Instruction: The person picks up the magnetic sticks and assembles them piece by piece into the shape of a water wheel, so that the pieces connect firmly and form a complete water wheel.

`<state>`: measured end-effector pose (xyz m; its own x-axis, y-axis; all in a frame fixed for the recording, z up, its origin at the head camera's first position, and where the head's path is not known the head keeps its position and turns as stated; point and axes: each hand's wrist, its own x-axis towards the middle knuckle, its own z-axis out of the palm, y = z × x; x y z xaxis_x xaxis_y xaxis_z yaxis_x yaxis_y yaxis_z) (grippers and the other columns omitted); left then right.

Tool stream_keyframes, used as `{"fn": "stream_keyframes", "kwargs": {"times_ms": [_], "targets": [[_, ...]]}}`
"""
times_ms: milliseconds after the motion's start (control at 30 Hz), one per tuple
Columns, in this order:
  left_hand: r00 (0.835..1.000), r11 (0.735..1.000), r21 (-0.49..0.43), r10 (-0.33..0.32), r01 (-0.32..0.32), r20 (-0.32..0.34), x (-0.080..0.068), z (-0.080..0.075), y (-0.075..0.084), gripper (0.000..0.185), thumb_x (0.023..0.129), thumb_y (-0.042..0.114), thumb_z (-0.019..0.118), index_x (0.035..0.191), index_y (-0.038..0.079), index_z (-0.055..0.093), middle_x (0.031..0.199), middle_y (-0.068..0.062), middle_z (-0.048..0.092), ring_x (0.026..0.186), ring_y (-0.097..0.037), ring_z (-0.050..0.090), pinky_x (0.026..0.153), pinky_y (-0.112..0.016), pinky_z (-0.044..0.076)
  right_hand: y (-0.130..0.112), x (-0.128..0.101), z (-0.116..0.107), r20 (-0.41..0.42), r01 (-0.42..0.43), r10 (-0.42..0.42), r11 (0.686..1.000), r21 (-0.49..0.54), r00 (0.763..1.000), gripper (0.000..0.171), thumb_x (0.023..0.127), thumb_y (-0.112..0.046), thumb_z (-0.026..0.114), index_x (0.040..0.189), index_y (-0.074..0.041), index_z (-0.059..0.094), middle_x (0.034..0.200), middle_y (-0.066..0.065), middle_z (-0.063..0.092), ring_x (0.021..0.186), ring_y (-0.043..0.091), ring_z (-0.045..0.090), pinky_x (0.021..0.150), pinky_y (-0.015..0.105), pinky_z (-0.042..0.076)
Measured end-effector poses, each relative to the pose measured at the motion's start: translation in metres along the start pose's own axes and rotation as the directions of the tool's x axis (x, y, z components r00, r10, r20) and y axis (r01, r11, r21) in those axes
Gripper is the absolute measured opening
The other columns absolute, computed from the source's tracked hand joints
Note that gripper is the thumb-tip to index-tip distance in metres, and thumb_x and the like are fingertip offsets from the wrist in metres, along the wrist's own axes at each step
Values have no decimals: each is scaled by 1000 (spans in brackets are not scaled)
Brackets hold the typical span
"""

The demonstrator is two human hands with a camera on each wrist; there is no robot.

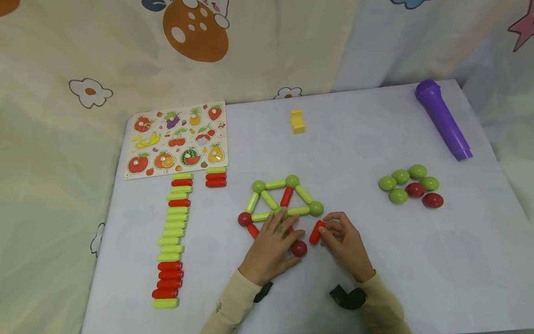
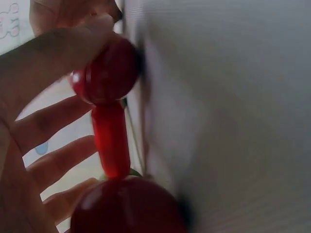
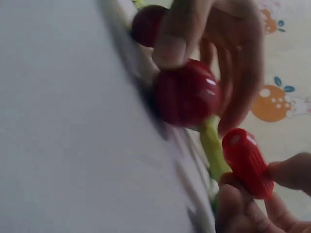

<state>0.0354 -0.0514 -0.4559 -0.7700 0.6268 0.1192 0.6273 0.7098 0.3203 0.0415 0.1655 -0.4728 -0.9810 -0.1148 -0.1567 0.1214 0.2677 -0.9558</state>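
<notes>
The right hand (image 1: 347,246) pinches a rod (image 1: 315,233) in its fingertips; left of these, the left hand (image 1: 268,253) grips a ball (image 1: 299,248) between thumb and forefinger.

White tabletop (image 1: 450,269) spread with toys
Fruit peg puzzle (image 1: 162,133), yellow block (image 1: 297,123), purple toy microphone (image 1: 444,121), red and green balls (image 1: 415,189), rows of red and green rods (image 1: 174,232), a ball-and-rod frame (image 1: 269,200).
</notes>
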Motion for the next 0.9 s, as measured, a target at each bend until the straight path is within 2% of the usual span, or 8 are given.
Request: {"fn": "stream_keyframes", "kwargs": {"times_ms": [133,333,467,600,733,900], "targets": [[1000,999,36,-3,3,6,-1,3,0,54,69,47,83,114,22,67,142,-3,48,142,-31,27,114,-49,24,2,1,7,-6,-30,30,999,-16,1000,28,92,-8,64,113,-2,46,85,12,68,55,23,60,54,29,52],[1000,1000,21,-6,6,-14,-1,6,0,50,70,48,82,110,21,68,141,-4,49,142,-32,26,113,-49,25,-2,5,10,16,-43,44,995,-94,999,28,93,-16,64,110,-5,46,82,7,69,53,14,59,52,26,49],[1000,1000,26,-12,13,-20,0,7,1,50,71,48,81,110,20,68,141,-3,48,142,-32,26,114,-48,24,-1,11,5,-66,16,-29,981,-191,997,25,94,-15,61,113,-6,47,83,5,68,54,10,58,52,24,47],[1000,999,36,-24,25,-15,0,7,3,49,73,49,79,110,19,69,140,-3,48,143,-31,26,115,-47,23,3,22,-4,-162,81,-133,954,-290,978,32,94,-8,58,125,-7,50,97,6,64,59,8,55,53,21,45],[999,998,57,-26,27,-19,1,9,3,48,74,50,78,110,19,69,137,-2,51,142,-31,26,115,-46,22,4,32,-9,-99,158,-201,930,-332,975,35,94,-7,59,129,-12,57,111,5,62,62,8,51,53,20,43],[999,997,76,-27,30,-36,2,11,4,47,74,52,77,108,19,69,133,-3,54,141,-32,28,115,-48,22,1,36,-10,-41,191,-218,918,-347,975,29,92,-7,63,120,-12,63,105,2,61,61,8,48,50,22,42]]}}
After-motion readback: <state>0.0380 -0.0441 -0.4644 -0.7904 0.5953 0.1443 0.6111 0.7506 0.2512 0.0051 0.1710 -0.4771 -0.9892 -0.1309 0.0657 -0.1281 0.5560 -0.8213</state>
